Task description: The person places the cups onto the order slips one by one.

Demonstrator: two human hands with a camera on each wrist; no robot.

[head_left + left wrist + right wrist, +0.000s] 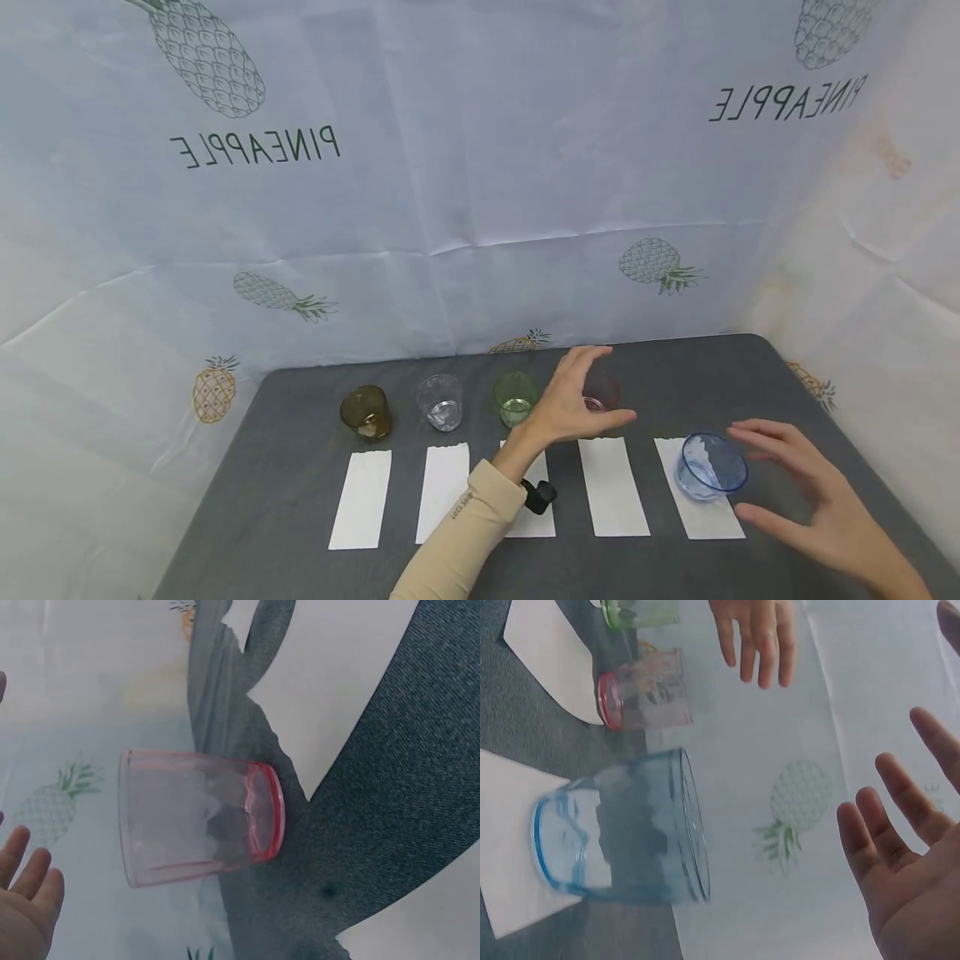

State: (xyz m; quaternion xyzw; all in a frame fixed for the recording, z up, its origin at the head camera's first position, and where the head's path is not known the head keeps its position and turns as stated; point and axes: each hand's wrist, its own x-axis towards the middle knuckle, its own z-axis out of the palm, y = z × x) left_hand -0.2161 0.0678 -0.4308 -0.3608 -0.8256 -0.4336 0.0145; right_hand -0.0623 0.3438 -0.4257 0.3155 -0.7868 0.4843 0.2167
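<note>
My left hand point(564, 407) hovers over the row of glasses with thumb and fingers spread. The pink-tinted glass point(604, 392) stands just behind it, partly covered in the head view. In the left wrist view the whole pink glass point(187, 817) shows, apart from the fingers. On the far-right paper strip stands a blue glass point(708, 475), upright. Beside its right side is my right hand point(813, 500), fingers and thumb spread apart. The right wrist view shows a gap between the blue glass point(630, 832) and the fingers.
A green glass point(515, 392), a clear glass point(440, 396) and an amber glass point(366, 408) stand left of the pink one. Several white paper strips point(362, 500) lie in a row on the dark grey table point(277, 492). A pineapple-print cloth point(450, 183) hangs behind.
</note>
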